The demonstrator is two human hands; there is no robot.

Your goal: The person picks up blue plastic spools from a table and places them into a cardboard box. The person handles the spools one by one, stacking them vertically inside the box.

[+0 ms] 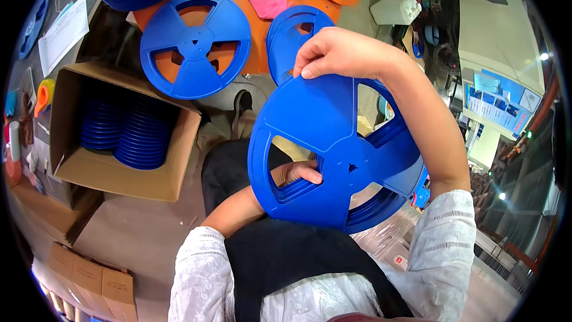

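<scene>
Head view: holding stacked reels (310, 110) over the lap (226, 170), right of the box (137, 188). Clamped through a cutout by the left hand (298, 172); touched at the top rim by the right hand (342, 53), with fingertips bunched; cannot tell whether pinched fast. Probably evening up or counting them; next, calling for a steady left hold and light right fingertips.

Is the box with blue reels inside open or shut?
Open: the cardboard box is uncovered, with stacked blue reels showing inside.
</scene>
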